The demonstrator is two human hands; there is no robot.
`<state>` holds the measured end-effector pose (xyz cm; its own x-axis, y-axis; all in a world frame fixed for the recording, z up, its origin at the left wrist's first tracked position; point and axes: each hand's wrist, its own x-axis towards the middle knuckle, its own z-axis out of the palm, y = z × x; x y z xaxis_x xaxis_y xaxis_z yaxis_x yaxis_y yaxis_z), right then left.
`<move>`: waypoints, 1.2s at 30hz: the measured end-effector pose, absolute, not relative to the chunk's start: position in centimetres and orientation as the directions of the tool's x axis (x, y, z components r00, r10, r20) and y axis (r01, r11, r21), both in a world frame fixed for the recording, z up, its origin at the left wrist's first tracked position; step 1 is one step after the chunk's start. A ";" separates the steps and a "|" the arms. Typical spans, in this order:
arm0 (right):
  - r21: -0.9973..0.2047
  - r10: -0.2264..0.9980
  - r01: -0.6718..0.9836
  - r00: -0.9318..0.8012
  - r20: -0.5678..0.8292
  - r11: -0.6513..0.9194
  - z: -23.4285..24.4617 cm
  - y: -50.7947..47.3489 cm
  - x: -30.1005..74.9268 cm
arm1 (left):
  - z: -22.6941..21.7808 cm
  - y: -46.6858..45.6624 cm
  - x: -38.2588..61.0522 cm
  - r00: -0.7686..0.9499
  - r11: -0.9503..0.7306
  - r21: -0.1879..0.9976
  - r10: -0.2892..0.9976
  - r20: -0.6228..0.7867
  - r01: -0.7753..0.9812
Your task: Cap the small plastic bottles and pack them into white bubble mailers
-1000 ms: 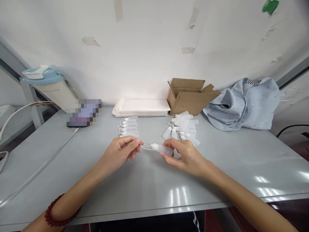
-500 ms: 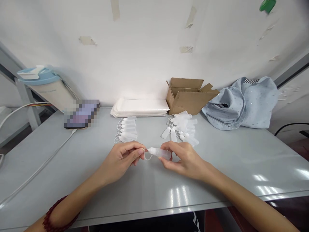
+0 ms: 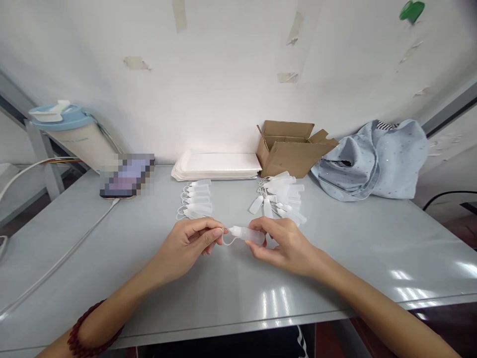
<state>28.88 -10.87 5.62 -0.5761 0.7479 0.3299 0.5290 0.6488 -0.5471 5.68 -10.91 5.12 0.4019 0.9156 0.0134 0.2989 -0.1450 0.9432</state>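
A small translucent squeeze bottle lies on its side in my right hand, its white nozzle pointing left. Thumb and fingers of that hand are closed round its base end. My left hand pinches the bottle's cap, mostly hidden by the fingertips, just off the nozzle tip. A thin white strap loops from the bottle's neck to those fingertips, and a fine needle shows at the tip. Beyond my left hand several similar bottles lie in a column. A looser pile of bottles lies beyond my right hand.
Against the wall lie a stack of white padded envelopes and an open cardboard box. A light blue cloth item rests at the right. At the left are a phone with a charging cable and a lidded cup.
Both hands keep the same holds on the cap and the bottle. The view has shifted very slightly, with almost no movement otherwise.
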 end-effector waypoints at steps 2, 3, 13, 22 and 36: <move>-0.542 0.747 0.530 -0.572 0.340 0.652 5.6 -10.9 28.9 | 5.1 -10.9 5.7 0.397 -0.139 0.947 0.918 0.014 0.289; -0.540 0.746 0.530 -0.569 0.345 0.654 5.6 -10.9 28.8 | 5.1 -10.9 5.7 0.396 -0.137 0.949 0.918 0.015 0.284; -0.532 0.737 0.518 -0.551 0.392 0.670 5.7 -11.0 28.8 | 5.2 -10.9 5.8 0.379 -0.138 0.954 0.925 0.028 0.267; -0.536 0.739 0.519 -0.557 0.379 0.666 5.6 -11.0 28.9 | 5.0 -10.9 5.6 0.372 -0.134 0.951 0.928 0.021 0.280; -0.464 0.687 0.518 -0.633 0.358 0.719 6.3 -11.0 29.1 | 5.3 -10.9 6.0 0.446 -0.275 0.866 0.893 0.069 0.417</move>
